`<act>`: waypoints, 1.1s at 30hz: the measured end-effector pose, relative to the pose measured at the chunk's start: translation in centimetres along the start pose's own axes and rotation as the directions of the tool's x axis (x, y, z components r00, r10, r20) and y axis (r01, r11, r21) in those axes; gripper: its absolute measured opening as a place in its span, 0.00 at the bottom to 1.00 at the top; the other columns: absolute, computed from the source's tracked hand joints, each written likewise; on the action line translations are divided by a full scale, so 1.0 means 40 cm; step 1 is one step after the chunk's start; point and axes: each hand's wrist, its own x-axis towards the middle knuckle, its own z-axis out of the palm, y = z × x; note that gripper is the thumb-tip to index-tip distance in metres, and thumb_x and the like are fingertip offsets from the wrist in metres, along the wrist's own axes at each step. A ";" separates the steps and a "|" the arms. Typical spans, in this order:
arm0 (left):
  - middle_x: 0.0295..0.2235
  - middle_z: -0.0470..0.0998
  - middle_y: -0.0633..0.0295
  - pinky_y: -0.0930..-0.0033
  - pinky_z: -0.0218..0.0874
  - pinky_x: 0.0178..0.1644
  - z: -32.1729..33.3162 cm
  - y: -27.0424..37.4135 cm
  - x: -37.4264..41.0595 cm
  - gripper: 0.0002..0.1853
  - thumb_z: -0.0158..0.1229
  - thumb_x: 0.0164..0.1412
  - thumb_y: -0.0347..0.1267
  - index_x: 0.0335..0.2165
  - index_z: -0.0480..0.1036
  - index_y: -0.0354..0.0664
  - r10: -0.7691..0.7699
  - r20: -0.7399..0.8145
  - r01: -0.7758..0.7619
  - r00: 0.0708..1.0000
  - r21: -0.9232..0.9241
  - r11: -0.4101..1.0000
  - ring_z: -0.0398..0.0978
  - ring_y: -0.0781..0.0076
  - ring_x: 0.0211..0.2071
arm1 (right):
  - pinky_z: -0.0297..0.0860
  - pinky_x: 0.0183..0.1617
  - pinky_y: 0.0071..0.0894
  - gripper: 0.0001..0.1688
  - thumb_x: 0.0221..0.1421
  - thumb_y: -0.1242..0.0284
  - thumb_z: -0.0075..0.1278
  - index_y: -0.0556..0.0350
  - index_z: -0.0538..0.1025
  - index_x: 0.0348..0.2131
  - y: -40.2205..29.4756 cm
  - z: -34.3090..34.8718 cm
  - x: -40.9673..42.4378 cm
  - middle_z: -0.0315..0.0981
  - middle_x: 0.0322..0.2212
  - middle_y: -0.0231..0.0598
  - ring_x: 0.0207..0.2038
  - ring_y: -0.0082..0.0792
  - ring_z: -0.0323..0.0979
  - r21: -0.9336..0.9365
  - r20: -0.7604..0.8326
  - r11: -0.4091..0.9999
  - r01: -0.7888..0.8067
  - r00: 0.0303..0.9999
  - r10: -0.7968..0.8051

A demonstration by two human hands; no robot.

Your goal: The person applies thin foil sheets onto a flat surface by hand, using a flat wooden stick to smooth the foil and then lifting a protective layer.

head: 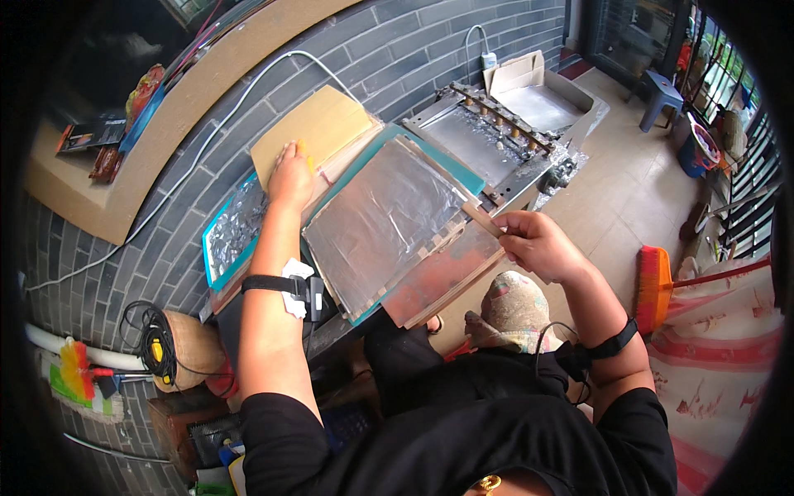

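Note:
My left hand (291,177) rests on a tan cardboard sheet (319,124) that tops a stack by the wall. A small orange-yellow object (309,162) shows at its fingers; its grip on it is partly hidden. Between the thumb and fingers of my right hand (536,242) is a thin wooden strip (484,220), held at the right corner of a board. Wrinkled clear film or foil (384,217) covers this board. Beneath it lie a teal sheet (459,170) and a worn reddish board (434,279).
A metal frame machine with a row of bolts (502,121) stands beyond the boards. Silvery scraps fill a blue-rimmed tray (232,232) at left. A grey brick wall (397,49) runs behind. On the right are an orange broom (652,288) and a blue stool (661,96).

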 end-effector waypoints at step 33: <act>0.49 0.69 0.40 0.56 0.57 0.58 -0.359 0.491 -0.242 0.17 0.46 0.59 0.25 0.46 0.68 0.28 -0.120 0.303 0.273 0.945 -0.533 0.801 0.67 0.47 0.52 | 0.59 0.19 0.22 0.14 0.53 0.77 0.44 0.63 0.74 0.40 0.026 0.003 -0.015 0.64 0.17 0.28 0.18 0.17 0.61 -0.013 -0.069 0.998 0.069 0.995 -0.069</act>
